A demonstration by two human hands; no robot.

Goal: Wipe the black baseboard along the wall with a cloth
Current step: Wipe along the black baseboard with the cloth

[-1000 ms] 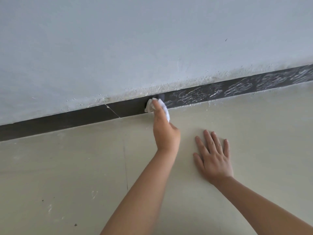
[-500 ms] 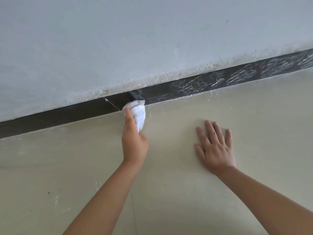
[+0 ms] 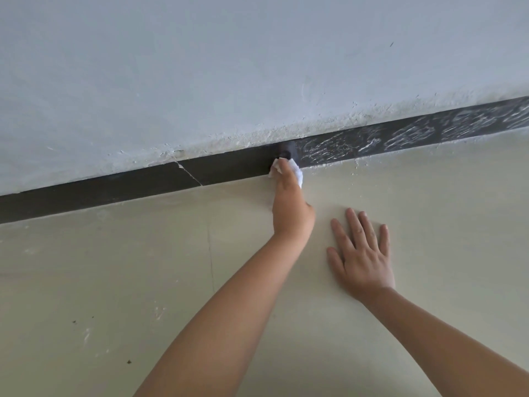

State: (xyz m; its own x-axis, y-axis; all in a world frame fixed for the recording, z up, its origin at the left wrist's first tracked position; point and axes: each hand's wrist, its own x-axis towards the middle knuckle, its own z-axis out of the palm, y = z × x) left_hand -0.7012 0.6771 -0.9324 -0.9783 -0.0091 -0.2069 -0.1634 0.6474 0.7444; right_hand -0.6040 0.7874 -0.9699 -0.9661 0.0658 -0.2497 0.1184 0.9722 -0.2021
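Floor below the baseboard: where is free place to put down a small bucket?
Bare floor lies left of the left hand, and more right of the flat right hand. The narrow gap between the hands is crowded. Dust lies beside the baseboard near the cloth.

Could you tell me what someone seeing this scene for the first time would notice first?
Most striking is the black baseboard running along the foot of the pale wall: dark to the left, smeared with white streaks to the right. Right at that boundary, the left hand presses a white cloth against it. The right hand lies flat, fingers spread, on the beige floor nearby.
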